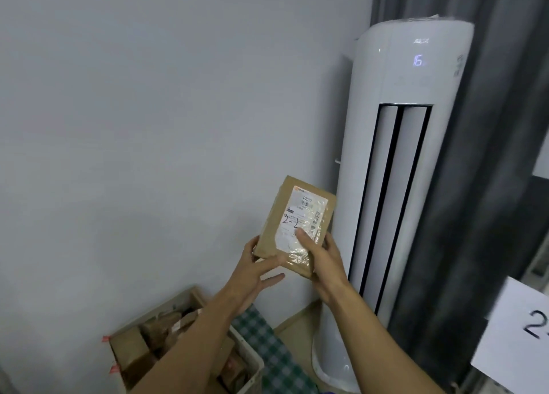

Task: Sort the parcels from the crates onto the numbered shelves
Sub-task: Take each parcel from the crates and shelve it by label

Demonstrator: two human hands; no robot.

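A small brown cardboard parcel [292, 215] is raised in front of the grey wall, its white label facing me with "2-2" handwritten on it. My left hand [255, 270] holds its lower left corner, thumb on the front face. Its lower right edge sits in my right hand [319, 255], whose thumb presses on the label. Below, at the bottom left, stands a crate [190, 301] with several more brown parcels inside. A white paper sign [517, 337] at the right edge shows a handwritten "2"; the rest is cut off.
A tall white air conditioner [398, 162] stands just right of the parcel, with dark grey curtains [490, 186] behind it. A green checked cloth [270, 349] lies on the floor between crate and air conditioner.
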